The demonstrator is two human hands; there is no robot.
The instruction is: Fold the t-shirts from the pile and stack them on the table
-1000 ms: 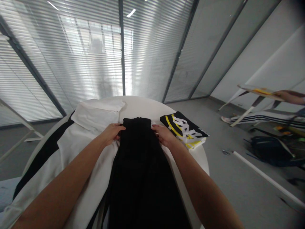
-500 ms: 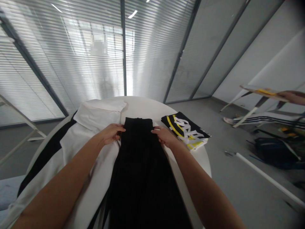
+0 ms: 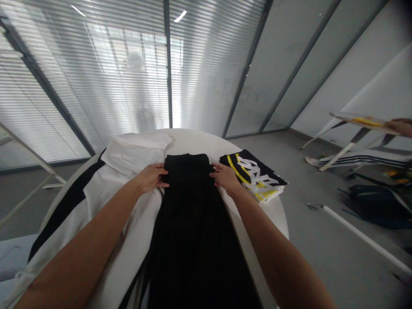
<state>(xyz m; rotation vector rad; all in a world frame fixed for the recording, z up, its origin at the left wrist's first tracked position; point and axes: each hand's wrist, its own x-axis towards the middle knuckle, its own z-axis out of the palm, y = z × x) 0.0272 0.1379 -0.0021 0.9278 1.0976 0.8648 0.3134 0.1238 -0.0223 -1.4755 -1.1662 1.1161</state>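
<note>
"Where's the black pleated garment (image 3: 189,227)?"
"On the round white table (image 3: 193,139); atop the white jacket (image 3: 128,150)."
"Fingers?"
"The left hand (image 3: 149,178) and right hand (image 3: 225,179) rest unclenched at its top corners; can't tell if they grip."

Two bare forearms reach forward and up the view from its lower corners, the left forearm (image 3: 80,244) and the right forearm (image 3: 277,253) converging toward the middle. The left hand (image 3: 149,178) lies palm down, its fingers (image 3: 162,172) pointing inward toward the right hand (image 3: 224,178), which mirrors it, palm down with slightly curled fingers (image 3: 215,168). The hands stay well apart. Wrists are nearly straight. Whether the fingers pinch or only rest is hard to tell from this angle.
</note>
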